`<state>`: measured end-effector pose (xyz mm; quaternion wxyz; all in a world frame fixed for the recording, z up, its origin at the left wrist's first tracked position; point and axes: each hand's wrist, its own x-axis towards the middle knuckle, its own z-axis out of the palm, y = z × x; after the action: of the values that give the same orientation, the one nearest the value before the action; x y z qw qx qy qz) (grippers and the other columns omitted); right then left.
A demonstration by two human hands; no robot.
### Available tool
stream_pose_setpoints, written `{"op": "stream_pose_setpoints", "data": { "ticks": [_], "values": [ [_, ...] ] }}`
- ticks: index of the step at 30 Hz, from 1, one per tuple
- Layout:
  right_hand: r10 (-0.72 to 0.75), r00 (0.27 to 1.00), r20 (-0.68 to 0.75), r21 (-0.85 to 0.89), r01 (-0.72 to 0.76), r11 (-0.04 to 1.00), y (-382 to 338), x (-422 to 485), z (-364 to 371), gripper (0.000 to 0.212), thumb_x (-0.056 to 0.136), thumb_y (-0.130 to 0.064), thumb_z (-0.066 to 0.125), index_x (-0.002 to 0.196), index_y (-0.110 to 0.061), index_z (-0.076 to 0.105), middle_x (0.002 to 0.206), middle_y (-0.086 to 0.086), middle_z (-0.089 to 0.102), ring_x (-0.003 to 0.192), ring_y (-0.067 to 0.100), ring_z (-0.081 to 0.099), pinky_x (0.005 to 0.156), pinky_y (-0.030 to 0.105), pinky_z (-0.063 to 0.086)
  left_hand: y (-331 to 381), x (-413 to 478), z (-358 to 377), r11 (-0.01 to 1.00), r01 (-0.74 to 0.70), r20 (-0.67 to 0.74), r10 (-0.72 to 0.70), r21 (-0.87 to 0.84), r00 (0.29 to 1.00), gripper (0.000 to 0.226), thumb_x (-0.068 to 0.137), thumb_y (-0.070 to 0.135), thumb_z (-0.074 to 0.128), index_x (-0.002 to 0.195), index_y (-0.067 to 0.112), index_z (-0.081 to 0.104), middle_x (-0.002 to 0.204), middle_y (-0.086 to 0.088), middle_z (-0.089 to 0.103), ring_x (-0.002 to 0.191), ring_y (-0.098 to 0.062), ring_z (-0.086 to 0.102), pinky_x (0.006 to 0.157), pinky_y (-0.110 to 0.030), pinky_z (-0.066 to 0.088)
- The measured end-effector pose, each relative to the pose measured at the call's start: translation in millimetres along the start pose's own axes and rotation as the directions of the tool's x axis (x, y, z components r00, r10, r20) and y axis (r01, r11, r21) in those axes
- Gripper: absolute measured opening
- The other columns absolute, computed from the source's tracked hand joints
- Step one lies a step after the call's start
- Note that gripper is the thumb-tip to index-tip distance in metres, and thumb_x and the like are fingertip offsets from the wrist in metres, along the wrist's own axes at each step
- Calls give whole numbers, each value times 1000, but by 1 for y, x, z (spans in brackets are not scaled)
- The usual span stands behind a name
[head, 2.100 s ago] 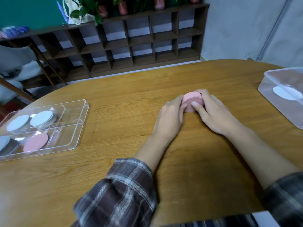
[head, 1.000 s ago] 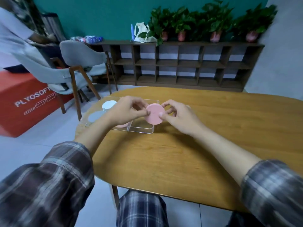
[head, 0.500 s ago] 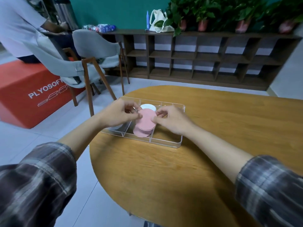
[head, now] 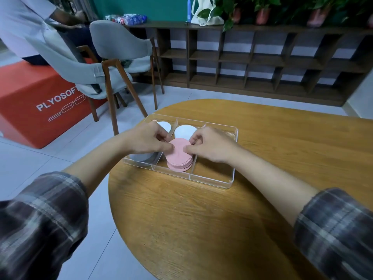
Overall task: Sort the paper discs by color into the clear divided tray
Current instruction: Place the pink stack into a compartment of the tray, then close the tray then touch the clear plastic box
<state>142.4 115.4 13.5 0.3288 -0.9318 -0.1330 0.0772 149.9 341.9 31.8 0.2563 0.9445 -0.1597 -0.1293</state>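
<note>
- Pink discs [head: 179, 156]: a stack of round, matte paper pieces, its lower layers fanned out slightly toward the bottom of the frame. It sits in the near middle compartment of the tray, at the centre of the frame.
- Tray [head: 213, 179]: clear, rectangular, split by thin walls. It lies at the rounded end of the table [head: 222, 229].
- White discs [head: 184, 130]: in the compartment just above the pink one.
- White disc [head: 165, 125]: one compartment to the left, partly hidden behind a hand.
- Grey discs [head: 143, 158]: in the compartment left of the pink stack, mostly covered.
- Left hand [head: 147, 141]: enters from the lower left, fingers curled, thumb and fingertips pinching the stack's left edge.
- Right hand [head: 212, 145]: enters from the lower right, thumb and forefinger pinching the stack's right edge, remaining fingers curled above the tray.
</note>
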Motion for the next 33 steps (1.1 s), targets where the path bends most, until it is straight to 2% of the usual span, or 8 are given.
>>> {"op": "stream_pose_setpoints", "data": {
  "ticks": [4, 10, 13, 16, 20, 25, 28, 33],
  "values": [
    [-54, 998, -18, -93, 52, 994, -6, -2, 1, 27, 87, -40, 75, 102, -19, 71, 81, -15, 64, 95, 13, 57, 56, 17, 30, 1, 0, 2, 1000, 19, -14, -18, 23, 1000, 11, 90, 31, 75, 88, 24, 84, 83, 5, 79, 85, -17, 71, 86, -40, 58],
    [-69, 998, -6, -101, 68, 993, -7, -3, 0, 24, 88, -38, 73, 104, -19, 69, 95, -6, 72, 107, 16, 56, 58, 24, 32, 8, -3, 1, 997, 44, -52, -41, 69, 998, 11, 89, 33, 78, 93, 25, 85, 85, 8, 79, 84, -11, 70, 81, -31, 58],
    [-65, 997, 33, -124, 68, 990, -5, -2, -1, 23, 89, -38, 72, 101, -18, 70, 96, -5, 71, 108, 16, 52, 71, 29, 39, 11, -3, 1, 993, 65, -40, -61, 102, 997, 12, 89, 35, 78, 93, 25, 85, 85, 9, 79, 84, -10, 70, 82, -31, 58],
    [-63, 996, 67, -190, 74, 979, -4, 0, 4, 24, 88, -42, 69, 94, -19, 69, 101, 2, 69, 104, 20, 58, 83, 37, 52, 15, -5, 3, 985, 69, -21, -66, 161, 998, 16, 90, 37, 76, 97, 25, 84, 88, 8, 79, 87, -10, 69, 88, -37, 57],
    [-63, 995, 71, -275, 80, 958, -2, -1, 12, 29, 90, -50, 63, 98, -23, 67, 103, 2, 65, 106, 28, 59, 88, 45, 54, 23, -6, 6, 958, 72, -54, -59, 276, 997, 21, 87, 41, 79, 106, 32, 80, 93, 7, 75, 89, -6, 64, 88, -33, 53],
    [-196, 977, -81, -247, 171, 954, 3, -20, 5, 37, 93, -49, 65, 119, -23, 65, 111, -4, 68, 106, 22, 62, 88, 42, 53, 32, -11, 9, 899, 84, -121, -35, 430, 992, 28, 88, 47, 77, 113, 33, 76, 98, 10, 74, 102, -12, 53, 80, -31, 44],
    [-221, 959, -178, -156, 194, 968, 12, -38, -10, 33, 93, -47, 66, 120, -28, 65, 103, -13, 69, 100, 14, 62, 83, 35, 52, 53, -16, 5, 860, 90, -204, 16, 502, 979, 37, 86, 60, 72, 106, 29, 76, 93, 11, 72, 93, -12, 58, 69, -32, 49],
    [-211, 945, -251, -110, 188, 976, 45, -82, -51, 36, 93, -43, 68, 127, -31, 62, 110, -14, 63, 91, 6, 52, 81, 33, 48, 120, -21, 10, 897, -146, -148, 226, 418, 963, 54, 83, 74, 68, 117, 33, 71, 89, 18, 70, 80, -5, 64, 75, -39, 59]
  ]
}}
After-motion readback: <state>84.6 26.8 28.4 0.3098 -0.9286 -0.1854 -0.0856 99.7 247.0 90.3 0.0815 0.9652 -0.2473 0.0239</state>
